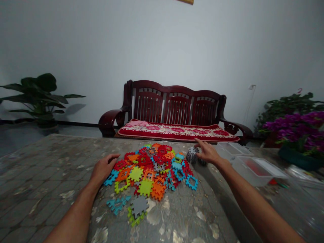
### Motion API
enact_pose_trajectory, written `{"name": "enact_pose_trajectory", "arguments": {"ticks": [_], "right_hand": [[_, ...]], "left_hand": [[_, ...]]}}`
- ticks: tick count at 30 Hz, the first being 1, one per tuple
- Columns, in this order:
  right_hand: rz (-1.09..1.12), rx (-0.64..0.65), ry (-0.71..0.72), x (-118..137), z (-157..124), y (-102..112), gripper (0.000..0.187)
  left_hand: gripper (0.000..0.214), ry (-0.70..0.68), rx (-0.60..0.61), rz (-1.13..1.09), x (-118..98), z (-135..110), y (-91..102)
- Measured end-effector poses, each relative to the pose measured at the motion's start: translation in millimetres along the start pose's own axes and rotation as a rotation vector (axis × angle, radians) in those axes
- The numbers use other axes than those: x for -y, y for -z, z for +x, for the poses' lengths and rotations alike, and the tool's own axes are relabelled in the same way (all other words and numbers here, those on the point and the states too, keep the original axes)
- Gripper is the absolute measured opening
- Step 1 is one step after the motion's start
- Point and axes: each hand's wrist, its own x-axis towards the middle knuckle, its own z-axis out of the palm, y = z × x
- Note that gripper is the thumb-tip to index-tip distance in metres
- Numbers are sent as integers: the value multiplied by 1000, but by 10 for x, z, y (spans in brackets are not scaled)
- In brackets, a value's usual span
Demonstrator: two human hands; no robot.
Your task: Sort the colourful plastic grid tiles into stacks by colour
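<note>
A heaped pile of interlocking toy building tiles [149, 165] in red, orange, green, blue and grey lies on the table between my hands. My left hand [105, 168] rests at the pile's left edge, near a blue tile [111, 177], fingers stretched out and holding nothing I can see. Over to the right, my right hand [208, 152] is at some grey ridged toy wheels [192, 155], with index finger and thumb apart. Part of the wheels is hidden behind that hand. A grey square tile [139, 206] overlaps a green one in front of the pile.
Clear plastic boxes [253, 170] stand on the patterned table [63, 189] at right, beside a purple flower pot [298, 157]. Beyond the table is a dark wooden bench [177, 101] with a red cushion [177, 131]. A leafy plant [43, 94] stands at far left.
</note>
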Motion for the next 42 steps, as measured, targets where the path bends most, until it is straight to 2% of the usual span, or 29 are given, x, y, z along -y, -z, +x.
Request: {"name": "enact_pose_trajectory", "arguments": {"ticks": [6,10,18,22,28,37,39,42], "right_hand": [[63,9,-8,-50,9,-52,90],[57,40,-7,-86,-8,-68,100],[-55,226,17,107,129,3,119],[-93,264,-3,161,178,-13,117],[-131,258,-9,94,216,-102,110],[-10,180,24,21,165,-151,113],[30,78,27,38,90,-144,108],[137,-149,70,177,-79,-166,87]], "left_hand": [[38,-9,7,-5,3,-2,1],[37,-5,-4,6,20,2,-5],[39,7,9,-3,33,2,-23],[39,9,6,-3,30,1,-25],[40,8,12,8,31,5,-21],[39,-1,5,-3,45,9,-35],[39,2,13,-8,41,7,-36],[39,2,23,1,26,-2,-30]]}}
